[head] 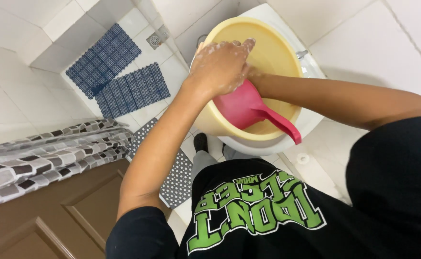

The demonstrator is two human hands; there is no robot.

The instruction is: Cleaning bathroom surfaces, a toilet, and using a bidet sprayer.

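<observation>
- Soapy left hand [218, 67] lay curled, its fingers [241, 47] bent over the right hand, whose grip couldn't be told.
- Both sat inside the yellow basin [272, 48], above a pink scoop [249, 108].
- Basin rested on the white toilet [311, 120].

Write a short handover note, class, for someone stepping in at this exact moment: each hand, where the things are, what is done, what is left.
Left hand: soapy, over the yellow basin, fingers curled, holding nothing visible.
Right hand: hidden behind the left; only its forearm reaches into the basin.
Pink scoop: lies inside the basin, handle over the near rim, unheld.
Basin sits on a white fixture.
Done: hands lathered.
Left: foam not yet rinsed off.
</observation>
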